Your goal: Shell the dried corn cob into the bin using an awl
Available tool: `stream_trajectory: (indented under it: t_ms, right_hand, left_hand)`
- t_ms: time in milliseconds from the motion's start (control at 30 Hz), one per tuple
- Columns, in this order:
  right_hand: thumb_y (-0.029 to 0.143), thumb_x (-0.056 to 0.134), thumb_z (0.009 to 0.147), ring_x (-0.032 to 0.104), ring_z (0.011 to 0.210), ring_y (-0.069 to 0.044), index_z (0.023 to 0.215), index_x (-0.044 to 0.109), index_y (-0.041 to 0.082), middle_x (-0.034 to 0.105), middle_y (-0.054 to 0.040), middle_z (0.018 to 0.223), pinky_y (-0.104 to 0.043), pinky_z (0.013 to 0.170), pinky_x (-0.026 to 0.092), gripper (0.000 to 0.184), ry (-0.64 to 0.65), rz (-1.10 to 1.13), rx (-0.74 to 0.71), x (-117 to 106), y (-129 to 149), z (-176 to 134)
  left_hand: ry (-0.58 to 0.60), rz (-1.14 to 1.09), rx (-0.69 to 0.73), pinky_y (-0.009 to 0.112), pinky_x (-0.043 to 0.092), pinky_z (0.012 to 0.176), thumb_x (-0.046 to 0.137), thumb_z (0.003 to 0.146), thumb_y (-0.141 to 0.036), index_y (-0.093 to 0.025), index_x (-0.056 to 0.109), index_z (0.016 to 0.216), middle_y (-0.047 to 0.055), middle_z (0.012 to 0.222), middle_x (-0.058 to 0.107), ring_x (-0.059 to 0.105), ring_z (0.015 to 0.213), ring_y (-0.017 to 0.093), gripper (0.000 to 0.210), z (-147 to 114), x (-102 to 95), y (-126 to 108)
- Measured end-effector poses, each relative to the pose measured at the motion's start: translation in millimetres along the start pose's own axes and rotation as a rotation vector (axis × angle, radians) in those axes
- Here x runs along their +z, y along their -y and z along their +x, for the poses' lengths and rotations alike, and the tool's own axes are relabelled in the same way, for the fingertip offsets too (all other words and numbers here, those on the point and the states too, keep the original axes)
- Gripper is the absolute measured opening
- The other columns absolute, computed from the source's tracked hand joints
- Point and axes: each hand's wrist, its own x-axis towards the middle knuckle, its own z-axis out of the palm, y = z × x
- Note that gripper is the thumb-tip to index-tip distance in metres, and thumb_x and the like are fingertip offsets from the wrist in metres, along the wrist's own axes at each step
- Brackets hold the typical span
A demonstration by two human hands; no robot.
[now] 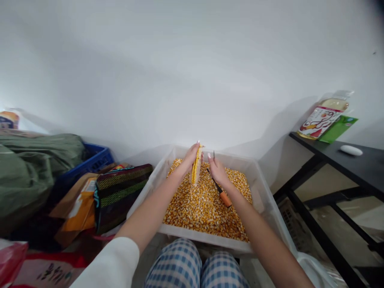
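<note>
Checked trousers [177,266] at six o'clock sit below a corn cob [196,165] at eleven, clamped in the fingers of the left hand [189,155] above a tub [207,239] of kernels [204,212], the right hand [219,171] at one beside a thin rod [214,153], its finger closure unclear.

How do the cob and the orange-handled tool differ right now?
The cob is held in the left hand; the tool lies on the kernels. The cob is yellow; the tool is orange and black. The cob is thicker than the tool's shaft. Both are long and narrow.
</note>
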Motion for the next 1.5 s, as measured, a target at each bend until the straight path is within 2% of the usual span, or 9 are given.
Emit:
stream_trajectory:
  t_ms: [100, 300, 433, 567, 800, 1033, 1233, 1500]
  right_hand:
    - [0.063, 0.025, 0.085, 0.056, 0.078, -0.025, 0.084, 0.053, 0.023, 0.058, -0.0062, 0.071, -0.041, 0.081, 0.04, 0.049, -0.128, -0.232, -0.078, -9, 2, 0]
    - [0.054, 0.036, 0.086, 0.056, 0.071, -0.023, 0.088, 0.056, 0.025, 0.054, -0.004, 0.062, -0.039, 0.08, 0.037, 0.035, -0.078, -0.274, -0.191, -10, 8, -3]
    - [0.049, 0.032, 0.089, 0.057, 0.067, -0.024, 0.093, 0.06, 0.024, 0.058, -0.006, 0.063, -0.038, 0.076, 0.038, 0.037, -0.039, -0.471, -0.231, -6, 13, -7]
    - [0.044, 0.025, 0.092, 0.06, 0.067, -0.024, 0.098, 0.061, 0.022, 0.063, -0.009, 0.069, -0.035, 0.071, 0.04, 0.042, -0.003, -0.709, -0.262, -6, 20, -10]
    - [0.04, 0.02, 0.094, 0.063, 0.076, -0.02, 0.103, 0.061, 0.019, 0.068, -0.0095, 0.085, -0.028, 0.071, 0.042, 0.047, 0.058, -0.976, -0.187, -6, 35, -16]
    - [0.035, 0.024, 0.093, 0.064, 0.079, -0.021, 0.104, 0.061, 0.019, 0.068, -0.0102, 0.086, -0.028, 0.072, 0.043, 0.042, 0.056, -1.072, -0.198, -4, 39, -18]
    - [0.033, 0.024, 0.093, 0.064, 0.079, -0.021, 0.102, 0.063, 0.018, 0.068, -0.0113, 0.088, -0.029, 0.074, 0.042, 0.042, 0.087, -1.056, -0.194, -3, 39, -17]
    - [0.032, 0.028, 0.092, 0.063, 0.082, -0.021, 0.093, 0.066, 0.017, 0.069, -0.0121, 0.09, -0.027, 0.073, 0.041, 0.041, 0.179, -1.039, -0.237, -10, 32, -12]
  left_hand:
    - [-0.031, 0.189, 0.05, 0.025, 0.035, 0.042, 0.043, 0.078, -0.063, -0.019, 0.059, 0.074, 0.001, 0.048, 0.051, 0.046, 0.038, 0.012, 0.047, 3, -6.7, 2]
    - [-0.025, 0.428, 0.063, 0.028, 0.037, 0.051, 0.036, 0.082, -0.06, -0.019, 0.058, 0.056, 0.006, 0.045, 0.052, 0.05, 0.043, 0.016, 0.053, -1, -14.0, 4]
    - [-0.044, 0.545, 0.097, 0.028, 0.036, 0.051, 0.031, 0.083, -0.06, -0.02, 0.051, 0.045, 0.006, 0.042, 0.049, 0.048, 0.042, 0.016, 0.059, 0, -17.1, 4]
    - [-0.066, 0.574, 0.104, 0.027, 0.036, 0.049, 0.027, 0.082, -0.063, -0.02, 0.051, 0.046, 0.005, 0.043, 0.049, 0.048, 0.042, 0.016, 0.062, 6, -21.4, 9]
    - [-0.103, 0.706, 0.081, 0.026, 0.041, 0.056, 0.021, 0.081, -0.066, -0.02, 0.053, 0.055, 0.004, 0.051, 0.055, 0.053, 0.054, 0.016, 0.062, 8, -24.7, 11]
    - [-0.128, 0.837, 0.157, 0.028, 0.042, 0.067, 0.021, 0.085, -0.058, -0.021, 0.051, 0.057, 0.007, 0.059, 0.059, 0.057, 0.071, 0.021, 0.056, 5, -21.7, 7]
    - [-0.11, 1.05, 0.16, 0.03, 0.042, 0.066, 0.016, 0.087, -0.057, -0.02, 0.052, 0.057, 0.008, 0.061, 0.059, 0.057, 0.068, 0.021, 0.059, 4, -21.2, 8]
    - [-0.013, 1.459, 0.196, 0.03, 0.041, 0.071, 0.009, 0.089, -0.055, -0.014, 0.061, 0.064, 0.013, 0.066, 0.063, 0.06, 0.073, 0.022, 0.071, -3, -19.4, 6]
